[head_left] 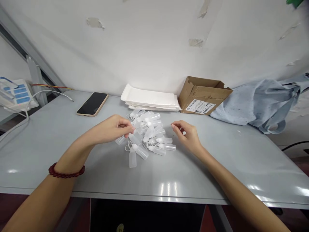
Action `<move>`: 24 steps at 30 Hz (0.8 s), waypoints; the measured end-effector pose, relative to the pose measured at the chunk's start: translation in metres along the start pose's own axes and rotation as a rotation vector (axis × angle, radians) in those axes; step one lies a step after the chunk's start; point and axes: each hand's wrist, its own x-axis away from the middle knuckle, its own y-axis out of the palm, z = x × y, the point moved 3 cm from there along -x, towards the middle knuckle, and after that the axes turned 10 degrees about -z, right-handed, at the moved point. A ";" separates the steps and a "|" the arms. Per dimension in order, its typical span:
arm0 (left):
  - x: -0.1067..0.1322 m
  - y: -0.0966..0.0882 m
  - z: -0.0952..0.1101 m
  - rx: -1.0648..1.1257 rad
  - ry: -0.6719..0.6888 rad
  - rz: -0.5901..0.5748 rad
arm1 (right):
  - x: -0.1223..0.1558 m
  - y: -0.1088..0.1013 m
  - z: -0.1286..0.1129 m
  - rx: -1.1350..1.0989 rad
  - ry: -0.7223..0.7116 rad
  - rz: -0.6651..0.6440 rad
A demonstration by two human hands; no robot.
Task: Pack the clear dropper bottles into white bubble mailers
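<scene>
Across our glossy grey table lies a heap of translucent bottles, our left hand at its left edge, our right hand just right, both pinched narrow, on what, if anything, we cannot tell, with a flat white stack and cardboard box behind.

nothing legible, carton label too small

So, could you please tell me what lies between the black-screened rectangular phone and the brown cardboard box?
A flat white papery stack lies between the phone and the box in the head view.
</scene>
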 end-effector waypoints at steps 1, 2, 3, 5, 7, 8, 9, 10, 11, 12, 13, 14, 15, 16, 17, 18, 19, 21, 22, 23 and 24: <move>-0.001 0.001 0.000 0.025 0.004 0.026 | -0.004 0.000 0.004 0.069 -0.025 0.017; -0.003 0.002 0.000 0.050 0.011 0.051 | -0.009 0.000 0.007 0.143 -0.052 0.024; -0.004 0.004 0.000 0.074 0.022 0.075 | -0.016 0.000 0.012 0.180 -0.062 0.025; -0.007 0.007 0.001 0.109 0.044 0.122 | -0.033 0.000 0.018 0.229 -0.070 0.011; -0.009 0.008 0.001 0.133 0.049 0.161 | -0.053 0.002 0.022 0.283 -0.078 -0.024; -0.009 0.008 0.000 0.145 0.050 0.178 | -0.064 0.004 0.022 0.314 -0.081 -0.045; -0.010 0.008 0.000 0.157 0.051 0.196 | -0.074 0.005 0.022 0.347 -0.082 -0.067; -0.009 0.008 0.000 0.167 0.052 0.217 | -0.084 0.007 0.021 0.381 -0.082 -0.092; -0.009 0.007 0.000 0.174 0.056 0.239 | -0.093 0.008 0.020 0.415 -0.079 -0.116; -0.009 0.007 0.000 0.178 0.062 0.262 | -0.101 0.010 0.019 0.449 -0.075 -0.139; -0.009 0.006 0.000 0.179 0.068 0.282 | -0.108 0.011 0.018 0.482 -0.073 -0.163; -0.009 0.006 0.000 0.180 0.075 0.298 | -0.114 0.012 0.016 0.515 -0.073 -0.188; -0.009 0.006 0.000 0.185 0.083 0.308 | -0.118 0.013 0.015 0.547 -0.074 -0.213; -0.009 0.006 0.000 0.195 0.091 0.313 | -0.121 0.014 0.014 0.581 -0.075 -0.240; -0.009 0.006 0.000 0.207 0.097 0.316 | -0.124 0.016 0.013 0.614 -0.076 -0.266; -0.009 0.007 0.000 0.218 0.100 0.317 | -0.126 0.017 0.013 0.649 -0.074 -0.290; -0.009 0.008 0.000 0.229 0.099 0.316 | -0.127 0.019 0.012 0.683 -0.069 -0.312; -0.009 0.009 0.001 0.248 0.094 0.314 | -0.129 0.024 0.012 0.747 -0.058 -0.342; -0.009 0.010 0.001 0.258 0.090 0.312 | -0.130 0.026 0.012 0.775 -0.056 -0.351; -0.009 0.010 0.001 0.270 0.086 0.313 | -0.131 0.028 0.011 0.799 -0.058 -0.355; -0.010 0.010 0.000 0.283 0.087 0.317 | -0.131 0.029 0.010 0.818 -0.065 -0.354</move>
